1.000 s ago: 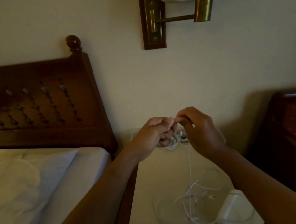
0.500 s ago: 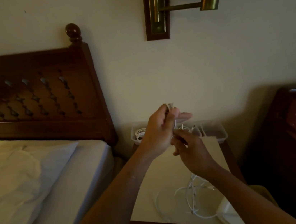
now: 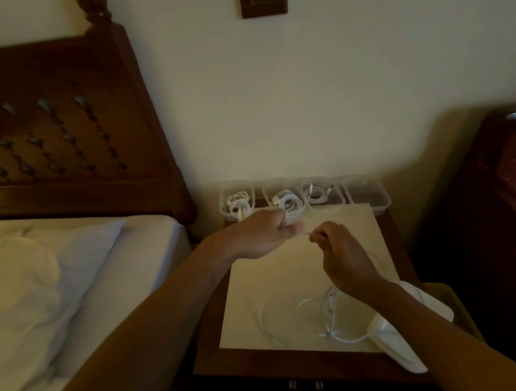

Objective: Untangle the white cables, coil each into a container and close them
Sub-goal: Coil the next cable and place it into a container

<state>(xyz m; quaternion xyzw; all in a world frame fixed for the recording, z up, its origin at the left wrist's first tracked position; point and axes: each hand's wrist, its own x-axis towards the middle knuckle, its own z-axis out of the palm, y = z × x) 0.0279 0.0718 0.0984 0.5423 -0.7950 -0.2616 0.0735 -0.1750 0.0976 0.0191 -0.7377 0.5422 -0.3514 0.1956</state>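
The bench (image 3: 263, 296) beside the bed (image 3: 65, 286) carries a row of clear containers (image 3: 365, 194) along its back edge, three of them with coiled cables inside. Your left hand (image 3: 255, 235) grips a white cable coil (image 3: 291, 212) just in front of that row. Your right hand (image 3: 343, 256), just beside it, pinches the loose end (image 3: 304, 236), and tangled cables (image 3: 328, 314) lie near the bench's front.

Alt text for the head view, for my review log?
Over a bedside table, the left hand grips a white cable and the right hand pinches it. Behind, three of four clear containers hold coiled cables; loose cable lies in front.
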